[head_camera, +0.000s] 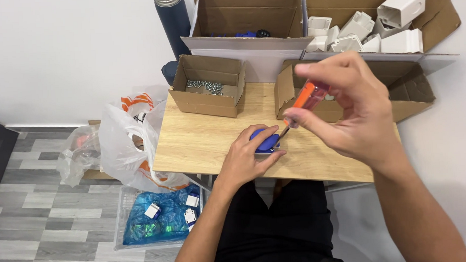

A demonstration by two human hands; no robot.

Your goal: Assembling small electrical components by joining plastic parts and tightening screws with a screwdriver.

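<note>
The left hand [247, 159] presses a blue part [265, 140] flat on the wooden counter [202, 143], fingers wrapped over it. The right hand [355, 110] pinches an orange-handled screwdriver [305, 99], its tip touching the part.

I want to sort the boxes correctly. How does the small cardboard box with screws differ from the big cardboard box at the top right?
The small box stands on the wooden table; the big box lies behind the table, by the wall.
The small box holds a few small metal screws; the big box holds many white plastic parts.
The small box is mostly empty; the big box looks well filled.
Both are brown cardboard and open on top.
</note>
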